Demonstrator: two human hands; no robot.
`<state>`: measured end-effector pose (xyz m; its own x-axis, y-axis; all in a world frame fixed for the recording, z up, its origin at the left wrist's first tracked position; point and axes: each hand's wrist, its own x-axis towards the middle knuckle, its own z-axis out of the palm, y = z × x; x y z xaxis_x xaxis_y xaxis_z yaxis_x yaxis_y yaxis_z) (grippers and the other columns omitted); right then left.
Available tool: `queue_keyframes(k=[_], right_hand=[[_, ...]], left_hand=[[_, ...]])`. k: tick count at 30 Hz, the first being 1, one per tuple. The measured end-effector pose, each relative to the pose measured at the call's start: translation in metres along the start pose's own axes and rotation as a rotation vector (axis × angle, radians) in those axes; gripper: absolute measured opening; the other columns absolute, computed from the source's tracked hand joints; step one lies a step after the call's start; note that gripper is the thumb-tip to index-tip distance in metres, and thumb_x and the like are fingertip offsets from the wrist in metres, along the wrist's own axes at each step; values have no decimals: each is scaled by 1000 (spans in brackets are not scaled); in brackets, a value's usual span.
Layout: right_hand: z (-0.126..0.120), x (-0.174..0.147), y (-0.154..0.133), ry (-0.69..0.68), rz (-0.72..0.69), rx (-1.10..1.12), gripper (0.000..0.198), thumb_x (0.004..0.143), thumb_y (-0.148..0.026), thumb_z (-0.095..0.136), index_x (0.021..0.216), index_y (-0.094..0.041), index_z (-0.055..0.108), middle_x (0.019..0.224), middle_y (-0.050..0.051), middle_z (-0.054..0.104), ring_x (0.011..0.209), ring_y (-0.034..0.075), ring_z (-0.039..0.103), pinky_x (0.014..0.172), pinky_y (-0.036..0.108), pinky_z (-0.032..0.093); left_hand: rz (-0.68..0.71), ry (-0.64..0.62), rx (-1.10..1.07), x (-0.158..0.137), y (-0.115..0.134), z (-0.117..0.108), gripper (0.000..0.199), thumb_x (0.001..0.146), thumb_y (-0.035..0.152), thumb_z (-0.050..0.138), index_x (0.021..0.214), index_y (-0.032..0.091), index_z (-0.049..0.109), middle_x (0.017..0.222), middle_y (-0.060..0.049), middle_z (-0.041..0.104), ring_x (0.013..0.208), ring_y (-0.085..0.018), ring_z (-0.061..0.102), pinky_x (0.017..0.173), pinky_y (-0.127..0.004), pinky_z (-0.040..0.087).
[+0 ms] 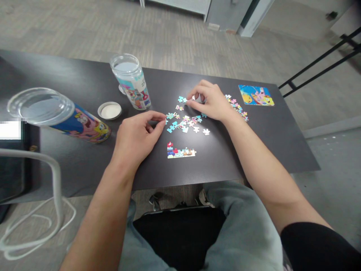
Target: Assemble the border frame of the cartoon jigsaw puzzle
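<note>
Grey-blue trousers [245, 222] lie closest to me, at six o'clock, past the near edge of the dark bench [270, 139]. Taking the loose jigsaw pieces [196, 129] as the dial's centre, the joined puzzle strip [184, 153] also sits at six; a dragging forearm could pop its joints.

My left hand [135, 137] is between eight and nine, thumb and index finger almost together at a teal piece; whether they pinch or merely touch it, I cannot tell. My right hand [208, 98] is at one, its fingers curled with a small gap to the thumb, pieces right by the tips; I cannot tell whether any is gripped. Flat, crowded pieces could skid or shove their neighbours if pressed.

My right wrist lies beside a second heap of pieces [241, 110] between two and three, so a low sweep could scatter it. Beyond is the SpongeBob picture card [255, 96]. At ten stands a clear-topped canister [138, 92]; knuckles swung wide could topple it.
</note>
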<state>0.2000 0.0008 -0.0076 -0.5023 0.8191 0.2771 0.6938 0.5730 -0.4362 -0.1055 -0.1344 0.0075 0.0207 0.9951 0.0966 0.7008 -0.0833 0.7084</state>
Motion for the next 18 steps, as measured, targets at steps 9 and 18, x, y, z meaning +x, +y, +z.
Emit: queue_keyframes(k=[9,18], right_hand=[[12,-1,-20,-127,-38,53,11,117,-26,86,125,-30,91,131,8,77,109,30,76,126,59,57],[7,0,-13,-96,-19,45,18,115,-26,84,132,-29,89,128,10,79,109,33,76,125,61,57]], left_hand=[[1,8,14,-1,3,2,28,112,38,82,130,31,102,110,-1,96,77,-21,71,81,-36,56],[0,2,14,-1,3,2,28,115,38,82,133,31,102,109,-2,95,77,-21,71,81,-36,54]])
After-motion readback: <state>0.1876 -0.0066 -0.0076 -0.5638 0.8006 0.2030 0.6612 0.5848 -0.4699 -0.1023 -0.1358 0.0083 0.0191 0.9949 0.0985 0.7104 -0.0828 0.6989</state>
